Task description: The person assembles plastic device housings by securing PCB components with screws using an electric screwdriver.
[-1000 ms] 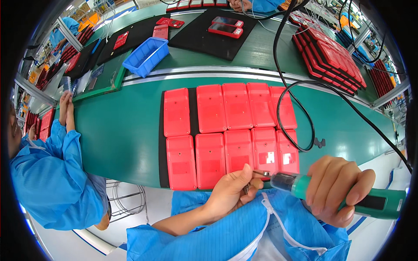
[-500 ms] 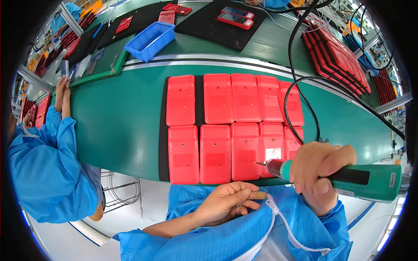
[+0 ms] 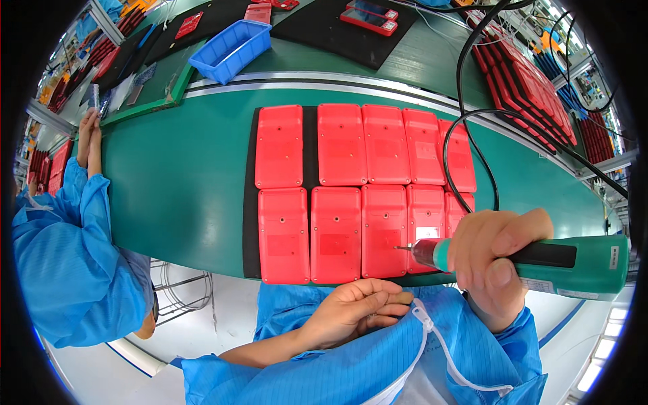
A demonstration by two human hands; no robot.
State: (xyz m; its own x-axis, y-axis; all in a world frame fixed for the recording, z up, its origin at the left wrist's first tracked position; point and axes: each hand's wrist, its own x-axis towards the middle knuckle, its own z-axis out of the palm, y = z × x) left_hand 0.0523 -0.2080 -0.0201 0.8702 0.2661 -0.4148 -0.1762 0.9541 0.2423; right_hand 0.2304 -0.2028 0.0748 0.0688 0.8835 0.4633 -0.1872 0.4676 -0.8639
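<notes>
My right hand (image 3: 491, 260) is wrapped round a green and black electric screwdriver (image 3: 594, 264), held level with its thin bit pointing left. The bit tip appears over a red casing (image 3: 384, 233) in the front row; whether it touches cannot be told. Several such casings lie in two rows on a black mat (image 3: 251, 223), with small holes at their corners and centres. My left hand (image 3: 358, 309) rests close to my body, below the table's near edge, with fingers curled and thumb pressed in. What it holds, if anything, is hidden.
Black cables (image 3: 496, 111) loop over the right-hand casings. Beyond the metal rail stand a blue bin (image 3: 233, 57) and stacked red casings (image 3: 526, 91). Red devices (image 3: 368, 19) lie on a far mat. At the left, a co-worker in blue (image 3: 81, 263) handles small parts.
The view has shifted slightly, so the casings and blue bin appear higher. Both hands keep nearly the same pose, and the screwdriver stays in my right hand.
</notes>
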